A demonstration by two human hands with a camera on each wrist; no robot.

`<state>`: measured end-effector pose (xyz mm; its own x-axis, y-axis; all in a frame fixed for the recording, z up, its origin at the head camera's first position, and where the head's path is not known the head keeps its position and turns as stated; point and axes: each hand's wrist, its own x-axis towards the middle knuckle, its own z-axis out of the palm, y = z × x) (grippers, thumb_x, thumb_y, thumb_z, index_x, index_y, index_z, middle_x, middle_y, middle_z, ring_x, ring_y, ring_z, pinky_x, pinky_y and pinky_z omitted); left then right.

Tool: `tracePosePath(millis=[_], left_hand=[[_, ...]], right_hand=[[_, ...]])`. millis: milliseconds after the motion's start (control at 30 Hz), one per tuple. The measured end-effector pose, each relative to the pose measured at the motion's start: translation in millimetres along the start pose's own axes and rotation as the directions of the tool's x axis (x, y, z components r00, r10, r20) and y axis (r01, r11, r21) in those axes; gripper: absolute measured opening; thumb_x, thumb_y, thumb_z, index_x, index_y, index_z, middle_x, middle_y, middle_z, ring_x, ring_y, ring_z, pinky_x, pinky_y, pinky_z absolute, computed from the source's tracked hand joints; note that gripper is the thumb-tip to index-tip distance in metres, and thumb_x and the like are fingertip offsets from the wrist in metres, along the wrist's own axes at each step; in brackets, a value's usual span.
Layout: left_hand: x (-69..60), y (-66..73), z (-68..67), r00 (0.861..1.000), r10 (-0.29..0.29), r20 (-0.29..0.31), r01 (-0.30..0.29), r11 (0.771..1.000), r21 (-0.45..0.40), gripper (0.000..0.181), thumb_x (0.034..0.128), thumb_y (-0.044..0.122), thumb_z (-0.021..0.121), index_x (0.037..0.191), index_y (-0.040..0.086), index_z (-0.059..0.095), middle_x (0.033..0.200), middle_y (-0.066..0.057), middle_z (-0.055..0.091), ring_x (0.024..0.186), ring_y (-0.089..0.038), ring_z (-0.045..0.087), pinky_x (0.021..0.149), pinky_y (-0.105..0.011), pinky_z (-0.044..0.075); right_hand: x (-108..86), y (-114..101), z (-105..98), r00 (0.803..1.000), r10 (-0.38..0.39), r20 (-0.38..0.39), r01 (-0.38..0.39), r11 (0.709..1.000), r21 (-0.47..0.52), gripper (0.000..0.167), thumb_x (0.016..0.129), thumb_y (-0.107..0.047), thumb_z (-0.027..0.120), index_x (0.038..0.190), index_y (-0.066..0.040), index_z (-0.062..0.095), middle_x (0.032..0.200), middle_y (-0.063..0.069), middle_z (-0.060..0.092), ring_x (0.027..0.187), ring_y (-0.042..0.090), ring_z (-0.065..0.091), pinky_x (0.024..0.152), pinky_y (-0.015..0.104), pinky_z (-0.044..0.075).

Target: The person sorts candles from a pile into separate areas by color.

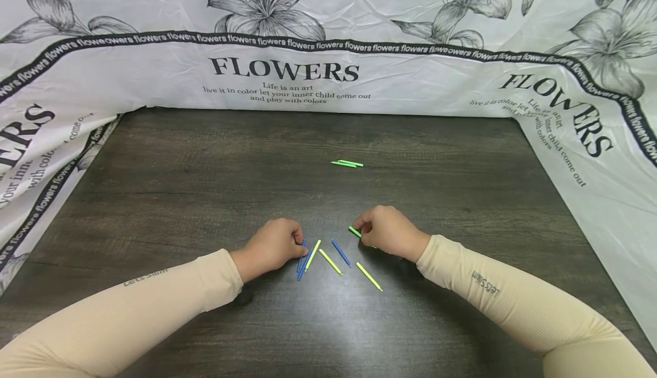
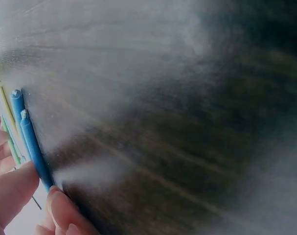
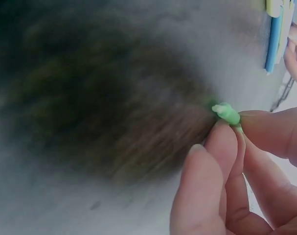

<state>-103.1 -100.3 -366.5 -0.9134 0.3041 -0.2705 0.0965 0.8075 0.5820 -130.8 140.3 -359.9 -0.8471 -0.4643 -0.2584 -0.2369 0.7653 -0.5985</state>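
My left hand (image 1: 272, 248) is low over the table, its thumb and index finger pinching a thin blue candle (image 2: 33, 147). A second blue candle (image 2: 16, 100) lies right against it; whether the fingers hold that one too is unclear. Beside them a yellow candle (image 1: 313, 253) slants on the table. To the right, my right hand (image 1: 388, 232) pinches a green candle (image 3: 228, 114) between thumb and fingers, its narrow tip poking out in the right wrist view. Between the hands lie another yellow candle (image 1: 330, 262) and a loose blue candle (image 1: 341, 252).
Nearer me, below the right hand, rests one more yellow candle (image 1: 369, 276). Two green candles (image 1: 347, 163) lie side by side farther back on the dark wood table (image 1: 231, 155). White flower-printed cloth (image 1: 410, 81) hangs along the back and sides.
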Motion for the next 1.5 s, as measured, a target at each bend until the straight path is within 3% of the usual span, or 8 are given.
tracePosePath(millis=[333,500,833,1200,1500], left_hand=[[0.5,-0.2,1.3,1.0,-0.014,0.0,0.014,1.0,0.009,0.021,0.0811,0.014,0.077,0.073,0.01,0.058,0.065,0.001,0.054,0.059,-0.014,0.047,0.055,-0.027,0.039],[0.7,0.8,0.5,1.0,-0.028,0.005,0.028,1.0,0.002,0.02,0.081,0.014,0.077,0.073,0.01,0.059,0.067,0.001,0.055,0.059,-0.014,0.047,0.055,-0.027,0.039],[0.4,2.3,-0.5,0.999,-0.034,0.007,0.035,0.999,-0.029,0.02,0.0806,0.014,0.077,0.073,0.01,0.059,0.067,0.001,0.055,0.059,-0.014,0.047,0.054,-0.026,0.038],[1.8,1.0,2.1,0.997,-0.076,0.031,0.078,0.994,-0.081,0.015,0.0808,0.009,0.076,0.074,0.007,0.062,0.061,-0.001,0.059,0.052,-0.011,0.058,0.049,-0.024,0.044],[1.3,2.0,1.1,0.994,-0.1,0.038,0.103,0.991,-0.087,0.013,0.0812,0.009,0.075,0.076,0.007,0.063,0.062,-0.002,0.06,0.053,-0.013,0.059,0.049,-0.025,0.045]], right_hand=[[6.2,7,-7,1.0,-0.003,-0.015,0.005,0.996,0.087,0.021,0.083,0.003,0.062,0.1,0.0,0.073,0.076,-0.002,0.065,0.058,0.008,0.045,0.057,0.024,0.038],[12.8,11,-13,1.0,-0.009,-0.025,0.013,0.991,0.135,0.02,0.085,0.0,0.062,0.102,-0.001,0.072,0.078,-0.001,0.066,0.062,0.008,0.049,0.06,0.025,0.041],[29.0,21,-30,0.998,0.057,-0.041,-0.044,0.966,0.254,0.025,0.088,-0.003,0.061,0.112,0.001,0.069,0.088,0.008,0.069,0.069,0.016,0.058,0.062,0.029,0.049],[56.7,29,-44,0.994,0.038,-0.101,-0.012,0.97,0.242,0.026,0.091,-0.007,0.061,0.115,-0.001,0.068,0.096,0.011,0.068,0.077,0.02,0.06,0.069,0.034,0.051],[76.5,24,-50,0.993,0.066,-0.102,-0.041,0.971,0.236,0.026,0.093,-0.009,0.061,0.117,-0.002,0.067,0.103,0.013,0.068,0.082,0.022,0.061,0.073,0.037,0.052]])
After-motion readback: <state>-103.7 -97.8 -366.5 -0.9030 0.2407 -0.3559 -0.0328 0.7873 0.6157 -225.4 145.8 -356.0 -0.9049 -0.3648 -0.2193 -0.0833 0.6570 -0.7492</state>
